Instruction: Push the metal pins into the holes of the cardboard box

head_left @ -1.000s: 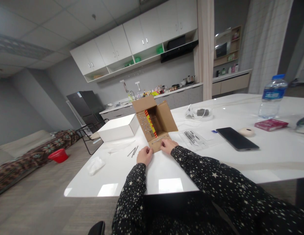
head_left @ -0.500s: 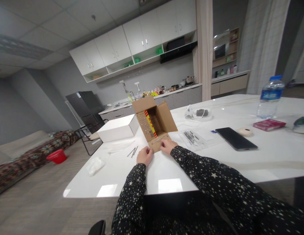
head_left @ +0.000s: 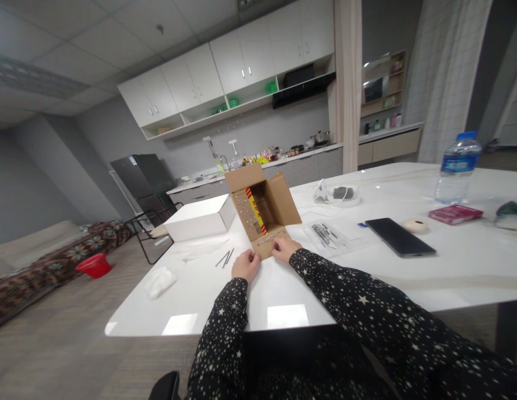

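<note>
Fingertips of both hands rest on the near flap of the open cardboard box point(head_left: 262, 208), just below the middle of the frame.

Left hand point(head_left: 245, 265) sits curled at the flap's left corner, its fingers drawn loosely together against the cardboard edge; whether they pinch anything small I cannot tell. Right hand point(head_left: 284, 248) lies with fingers bent on the flap's right corner, gripping nothing I can make out. Rows of small silvery fasteners stud the flap and the box's left inner wall, with the box lying on its side above the fingers, mouth toward the camera. A white box point(head_left: 200, 219) sits touching its left side, loose metal pins point(head_left: 225, 258) lie left of the left hand, and a clear bag of pins point(head_left: 326, 233) lies right of the box on the white table point(head_left: 458, 266).
</note>
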Demonstrator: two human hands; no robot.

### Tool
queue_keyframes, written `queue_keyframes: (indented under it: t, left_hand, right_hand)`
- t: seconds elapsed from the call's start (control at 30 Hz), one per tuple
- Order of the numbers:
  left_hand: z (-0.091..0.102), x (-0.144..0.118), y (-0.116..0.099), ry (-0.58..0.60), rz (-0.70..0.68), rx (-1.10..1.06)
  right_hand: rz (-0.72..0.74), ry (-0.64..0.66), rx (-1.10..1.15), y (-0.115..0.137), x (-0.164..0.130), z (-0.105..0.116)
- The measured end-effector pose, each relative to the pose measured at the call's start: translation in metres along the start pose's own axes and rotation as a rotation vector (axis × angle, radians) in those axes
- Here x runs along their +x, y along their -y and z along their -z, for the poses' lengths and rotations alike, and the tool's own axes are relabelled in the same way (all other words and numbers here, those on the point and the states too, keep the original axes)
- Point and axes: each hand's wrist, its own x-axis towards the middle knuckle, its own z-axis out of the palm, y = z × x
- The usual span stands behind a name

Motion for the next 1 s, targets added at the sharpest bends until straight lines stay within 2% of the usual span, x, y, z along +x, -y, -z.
queue_keyframes:
  t: [0.37, 1.0]
  left_hand:
    - [-0.0012, 0.0005, 0.0009, 0.021, -0.015, 0.039]
    - [-0.0001, -0.0019, -0.0001, 0.026, -0.021, 0.017]
  right_hand:
    - [0.03, 0.018, 0.002, -0.0071, 0.0047, -0.0068]
    - [0.009, 0.01, -0.003, -0.0039, -0.0009, -0.002]
